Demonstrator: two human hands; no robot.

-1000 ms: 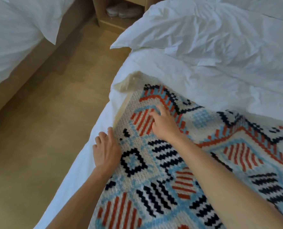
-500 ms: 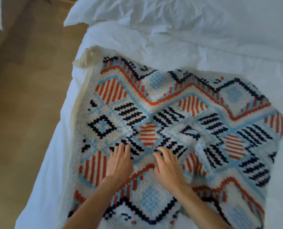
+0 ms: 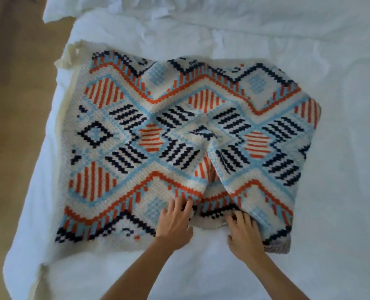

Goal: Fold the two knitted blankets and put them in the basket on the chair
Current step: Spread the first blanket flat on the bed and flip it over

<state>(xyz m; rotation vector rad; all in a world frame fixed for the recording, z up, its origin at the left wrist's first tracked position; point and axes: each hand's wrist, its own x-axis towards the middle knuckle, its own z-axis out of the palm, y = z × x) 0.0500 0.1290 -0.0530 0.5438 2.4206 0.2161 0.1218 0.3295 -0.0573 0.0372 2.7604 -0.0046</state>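
Reaches over a white bed (image 3: 342,191) with both bare forearms coming in from the near side, angled toward each other. Has a knitted blanket (image 3: 119,109) spread pattern-up on the sheet, close to the bed's left side and well apart from its right. Mostly flat, in orange, navy and pale blue diamonds on cream, but bunched into a raised ridge from the middle down to the near border. Near right corner turned up a little, with the underside showing. Along the left edge and far left corner, a strip of plain cream cloth (image 3: 68,59) peeking out from beneath; cannot tell whether backing or a separate piece.

Rests the left hand (image 3: 175,221) palm down on the near border, just left of the ridge, wrist over the hem, fingers (image 3: 180,203) straight and fanned apart, holding nothing.

Sets the right hand (image 3: 244,232) at the hem just right of the ridge, back of the hand up, fingertips bent down onto the cream edge, thumb out to the left on the sheet. Cannot tell whether gripping the hem or only pressing it.

Beyond the blanket, a rumpled white duvet (image 3: 223,16) across the far side. To the left, wooden floor (image 3: 17,105).
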